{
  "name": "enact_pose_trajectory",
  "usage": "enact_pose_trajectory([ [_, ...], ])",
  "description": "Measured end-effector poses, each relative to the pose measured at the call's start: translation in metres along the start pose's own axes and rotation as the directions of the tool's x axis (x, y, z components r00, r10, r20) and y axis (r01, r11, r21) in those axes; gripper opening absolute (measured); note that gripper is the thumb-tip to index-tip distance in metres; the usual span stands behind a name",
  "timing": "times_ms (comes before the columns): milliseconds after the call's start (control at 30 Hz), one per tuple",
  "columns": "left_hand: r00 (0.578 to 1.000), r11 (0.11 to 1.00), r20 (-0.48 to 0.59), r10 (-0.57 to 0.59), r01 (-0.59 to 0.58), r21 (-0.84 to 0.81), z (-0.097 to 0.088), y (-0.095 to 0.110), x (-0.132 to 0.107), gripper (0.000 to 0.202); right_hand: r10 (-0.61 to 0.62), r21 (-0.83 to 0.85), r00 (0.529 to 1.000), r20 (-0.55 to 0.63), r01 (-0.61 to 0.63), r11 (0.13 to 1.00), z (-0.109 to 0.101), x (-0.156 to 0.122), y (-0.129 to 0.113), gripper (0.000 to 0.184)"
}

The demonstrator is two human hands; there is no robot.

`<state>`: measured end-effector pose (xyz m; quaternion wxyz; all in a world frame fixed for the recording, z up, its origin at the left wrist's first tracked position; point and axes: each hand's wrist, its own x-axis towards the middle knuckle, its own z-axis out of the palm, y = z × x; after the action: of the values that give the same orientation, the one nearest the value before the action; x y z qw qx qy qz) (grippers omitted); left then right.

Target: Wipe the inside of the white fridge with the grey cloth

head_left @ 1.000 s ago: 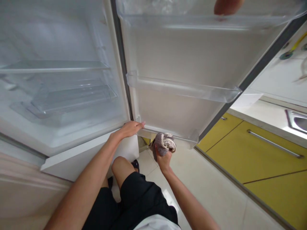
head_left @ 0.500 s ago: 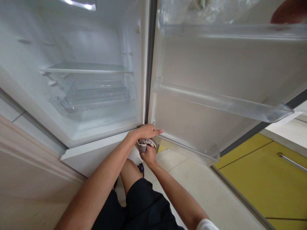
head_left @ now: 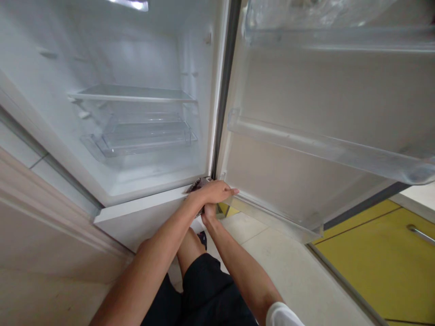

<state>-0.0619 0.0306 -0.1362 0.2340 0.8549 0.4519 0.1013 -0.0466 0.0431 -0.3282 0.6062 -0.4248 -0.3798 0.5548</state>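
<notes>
An open fridge (head_left: 142, 194) stands in front of me, its door (head_left: 306, 90) swung out to the right. My left hand (head_left: 214, 191) lies flat, fingers stretched, on the bottom inner corner of the door by the hinge. My right hand (head_left: 208, 212) is tucked under the left one, mostly hidden, and holds a brown-grey cloth (head_left: 197, 184) against the lower edge of the fridge opening near the hinge. Only a small bit of the cloth shows above my left wrist.
Inside the fridge are a glass shelf (head_left: 132, 94) and a clear drawer (head_left: 142, 138). The door carries clear bins (head_left: 326, 147). Yellow cabinet fronts (head_left: 384, 253) line the right. Pale floor tiles (head_left: 292, 276) lie below. My knee in black shorts (head_left: 204, 290) is under my arms.
My right hand has carried the cloth left from under the door's bottom edge to the hinge corner, going beneath my left hand. The view has shifted left, showing more of the fridge interior.
</notes>
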Motion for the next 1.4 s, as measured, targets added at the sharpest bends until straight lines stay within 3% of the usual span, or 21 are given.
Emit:
enact_pose_trajectory([
  [167,1.000,1.000,0.002,0.004,-0.004,-0.030,0.000,-0.002,-0.007,0.070,0.119,0.264,0.989,-0.088,-0.092,0.960,-0.016,-0.013,0.006,0.026],
  [400,1.000,1.000,-0.008,0.017,-0.017,-0.018,0.002,-0.001,-0.011,0.075,0.248,0.458,0.960,-0.127,-0.165,0.873,-0.060,-0.034,0.016,0.036],
  [500,1.000,0.999,-0.022,0.017,-0.018,-0.038,0.005,-0.002,-0.010,0.072,0.281,0.508,0.951,-0.130,-0.179,0.842,-0.094,-0.035,0.012,0.027],
  [767,0.995,0.997,-0.089,-0.033,0.026,-0.076,0.007,0.000,-0.009,0.070,0.317,0.510,0.937,-0.145,-0.203,0.836,-0.206,-0.050,-0.014,0.011],
  [867,0.993,0.998,-0.102,-0.058,0.057,-0.021,0.008,0.004,-0.009,0.069,0.294,0.507,0.939,-0.176,-0.170,0.845,-0.239,-0.066,-0.022,0.010],
  [1033,0.977,0.974,-0.149,-0.155,0.176,0.140,0.012,0.015,-0.005,0.043,0.242,0.508,0.933,-0.268,-0.076,0.858,-0.285,-0.095,-0.040,0.011],
  [1133,0.964,0.955,-0.184,-0.194,0.228,0.190,0.016,0.024,-0.005,0.040,0.191,0.494,0.919,-0.343,0.003,0.870,-0.312,-0.114,-0.054,0.013],
  [1300,0.940,0.927,-0.240,-0.243,0.298,0.228,0.024,0.037,-0.012,0.041,0.134,0.451,0.855,-0.501,0.125,0.884,-0.354,-0.143,-0.080,0.016],
  [1400,0.931,0.915,-0.257,-0.259,0.322,0.244,0.029,0.040,-0.013,0.043,0.094,0.398,0.801,-0.592,0.189,0.898,-0.366,-0.157,-0.105,0.024],
])
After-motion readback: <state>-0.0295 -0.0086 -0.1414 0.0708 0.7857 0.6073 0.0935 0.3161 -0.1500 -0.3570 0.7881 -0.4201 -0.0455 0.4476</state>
